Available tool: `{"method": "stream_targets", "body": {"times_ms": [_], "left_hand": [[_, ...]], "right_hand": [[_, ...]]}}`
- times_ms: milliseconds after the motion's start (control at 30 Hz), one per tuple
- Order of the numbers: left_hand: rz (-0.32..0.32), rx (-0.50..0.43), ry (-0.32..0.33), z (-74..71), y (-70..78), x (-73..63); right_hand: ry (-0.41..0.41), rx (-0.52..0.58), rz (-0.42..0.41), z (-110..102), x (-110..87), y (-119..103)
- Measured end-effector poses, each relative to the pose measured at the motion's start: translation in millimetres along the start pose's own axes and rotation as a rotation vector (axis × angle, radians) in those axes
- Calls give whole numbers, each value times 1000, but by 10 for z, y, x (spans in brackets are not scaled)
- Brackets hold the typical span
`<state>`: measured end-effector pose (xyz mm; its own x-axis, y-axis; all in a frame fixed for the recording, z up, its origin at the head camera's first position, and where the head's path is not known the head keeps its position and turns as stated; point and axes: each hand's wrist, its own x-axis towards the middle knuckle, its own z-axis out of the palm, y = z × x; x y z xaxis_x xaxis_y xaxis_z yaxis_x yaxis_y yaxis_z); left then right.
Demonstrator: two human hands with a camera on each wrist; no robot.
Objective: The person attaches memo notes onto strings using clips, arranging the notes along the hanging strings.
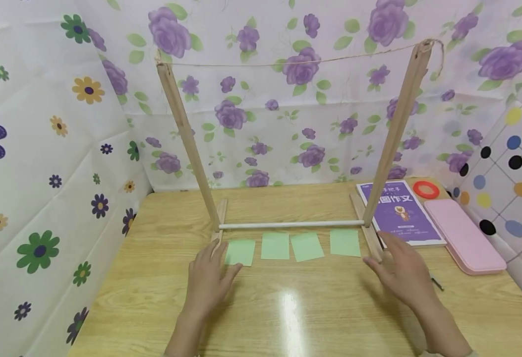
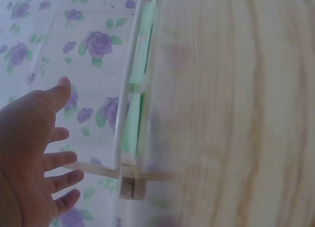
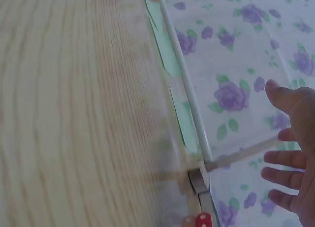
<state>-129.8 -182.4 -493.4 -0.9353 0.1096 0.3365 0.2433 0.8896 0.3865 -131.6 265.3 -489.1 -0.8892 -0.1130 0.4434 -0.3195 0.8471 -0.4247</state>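
A wooden frame stands on the table, with a left post (image 1: 185, 134) and a right post (image 1: 396, 134). Twine (image 1: 261, 65) runs between their tops, and a white rod (image 1: 292, 224) joins them low down. Several pale green sticky notes (image 1: 275, 246) lie in a row before the rod. My left hand (image 1: 207, 277), fingers spread and holding nothing, overlaps the front of the left foot (image 1: 222, 210) in the head view. Likewise empty, my right hand (image 1: 401, 270) is beside the right foot (image 1: 372, 243), its fingers extended in the right wrist view.
Right of the frame lies a purple book (image 1: 405, 218), partly behind the right post. A red ring (image 1: 426, 189) and a pink case (image 1: 466, 237) lie beyond it. Near my right hand is a thin dark pen-like stick (image 1: 436, 281). Flowered cloth (image 1: 261, 114) hangs behind the table (image 1: 145, 307).
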Motion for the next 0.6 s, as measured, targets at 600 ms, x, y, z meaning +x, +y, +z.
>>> {"method": "stream_targets", "body": {"times_ms": [600], "left_hand": [[-58,-192,-185,260,-92,74]], "right_hand": [[-134,29,103,-98,-241,617]]}}
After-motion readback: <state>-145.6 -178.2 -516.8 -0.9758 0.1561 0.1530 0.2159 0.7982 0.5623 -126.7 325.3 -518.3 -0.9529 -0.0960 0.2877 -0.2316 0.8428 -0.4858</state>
